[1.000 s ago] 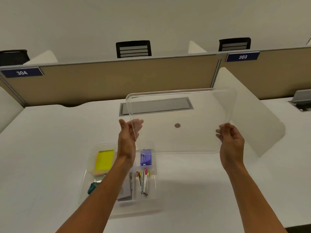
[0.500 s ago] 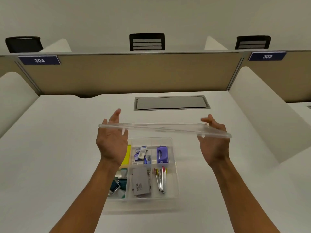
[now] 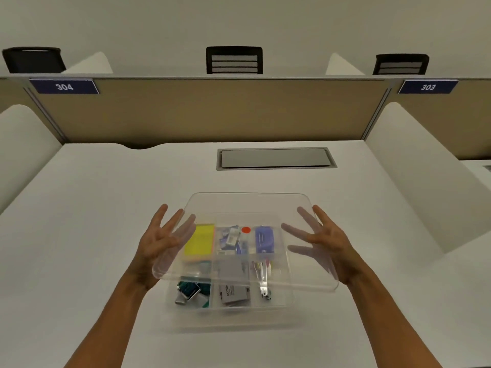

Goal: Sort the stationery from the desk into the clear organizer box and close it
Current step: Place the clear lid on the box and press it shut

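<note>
The left hand (image 3: 159, 248), palm up with fingers spread straight, supports the left edge of the clear flat plastic lid (image 3: 249, 205), which hovers tilted above the clear divided organizer box (image 3: 281, 301) on the white desk (image 3: 79, 208). Through the lid show a yellow sticky-note pad (image 3: 200, 240), small blue-and-white clips (image 3: 229, 240), a red dot sticker (image 3: 246, 230) and a purple stapler (image 3: 264, 239). Nearer lie teal binder clips (image 3: 190, 290), a grey card box (image 3: 233, 293) and pens (image 3: 263, 280). The right hand (image 3: 326, 243), fingers likewise splayed, carries the lid's right edge.

Lid (image 3: 249, 205) above organizer box (image 3: 279, 305), between left hand (image 3: 159, 243), right hand (image 3: 328, 241).
</note>
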Demonstrator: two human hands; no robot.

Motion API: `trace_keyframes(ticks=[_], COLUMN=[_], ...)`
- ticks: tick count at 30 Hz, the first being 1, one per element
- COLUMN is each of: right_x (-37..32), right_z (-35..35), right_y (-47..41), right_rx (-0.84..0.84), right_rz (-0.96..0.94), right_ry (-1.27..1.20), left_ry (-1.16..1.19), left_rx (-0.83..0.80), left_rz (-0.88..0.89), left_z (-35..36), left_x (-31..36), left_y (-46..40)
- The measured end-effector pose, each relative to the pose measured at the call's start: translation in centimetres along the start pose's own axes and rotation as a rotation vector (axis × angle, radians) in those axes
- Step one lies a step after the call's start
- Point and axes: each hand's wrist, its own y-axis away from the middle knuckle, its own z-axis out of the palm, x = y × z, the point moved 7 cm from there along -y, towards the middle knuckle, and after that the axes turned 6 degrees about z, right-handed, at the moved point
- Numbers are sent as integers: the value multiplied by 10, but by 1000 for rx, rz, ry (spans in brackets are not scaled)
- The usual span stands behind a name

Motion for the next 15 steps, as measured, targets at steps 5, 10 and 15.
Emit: trace_keyframes(ticks=[5, 10, 15], right_x=[9, 12, 24], right_z=[-3, -3, 0], right_y=[4, 3, 1], right_rx=[122, 402, 543], right_rz=[-13, -91, -119], right_ry=[288, 492, 667], left_ry=[-257, -595, -818], left_rx=[-39, 125, 255], left_rz=[-97, -39, 59], left_z=[-14, -16, -19], left_x=[-9, -15, -19], left_y=[8, 13, 16])
